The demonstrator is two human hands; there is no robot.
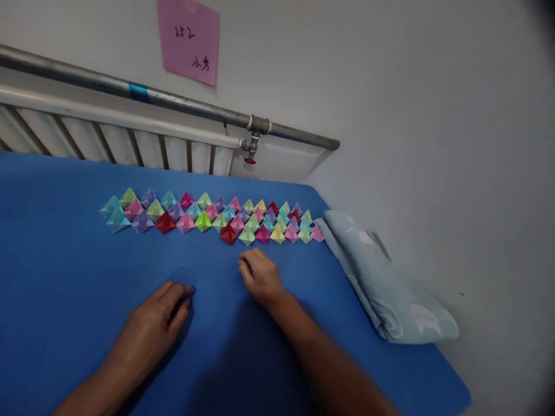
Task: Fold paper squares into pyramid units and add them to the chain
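Observation:
Folded paper pieces (203, 222) in many colours, like small pointed boats, sit in staggered rows on the blue surface (208, 346). My right hand (261, 276) is loosely closed just in front of the front row, with nothing visible in its fingers. Closest to it are a light green paper piece (247, 236) and a red one (228, 234). Lower and to the left, my left hand (158, 315) rests near the surface, fingers bent and the thumb apart from them. Nothing shows between them, though the palm is hidden.
A folded pale blue blanket (390, 289) lies at the right, touching the end of the rows. Behind the surface run a white radiator (143, 150) and a metal pipe (186, 104) with a red-handled valve (250, 162). A pink note (188, 43) hangs on the wall.

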